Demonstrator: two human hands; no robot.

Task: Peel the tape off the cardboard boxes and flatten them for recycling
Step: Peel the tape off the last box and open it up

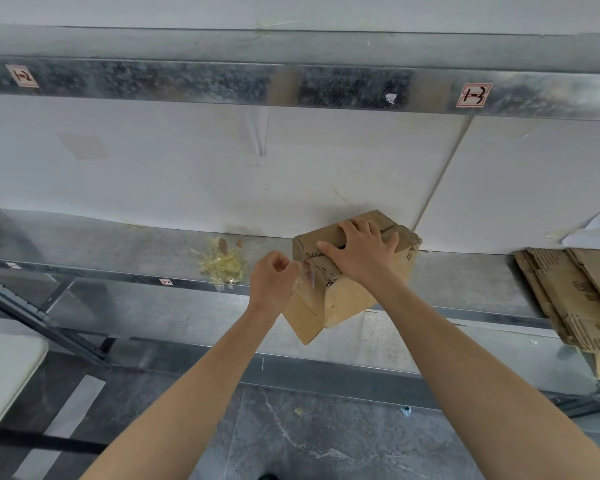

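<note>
On the metal shelf, right hand presses flat on the cardboard box — left hand pinches clear tape.

This looks to me like a storeroom or warehouse bay. I see galvanised steel shelving with a long metal shelf deck set against white wall panels. The beams carry hand-marked bay labels, "1-2" and "1-3", with a smaller label on the lower edge. A stack of flattened cardboard and a heap of peeled tape scraps lie on the deck. The floor below is grey and stone-like.
</note>
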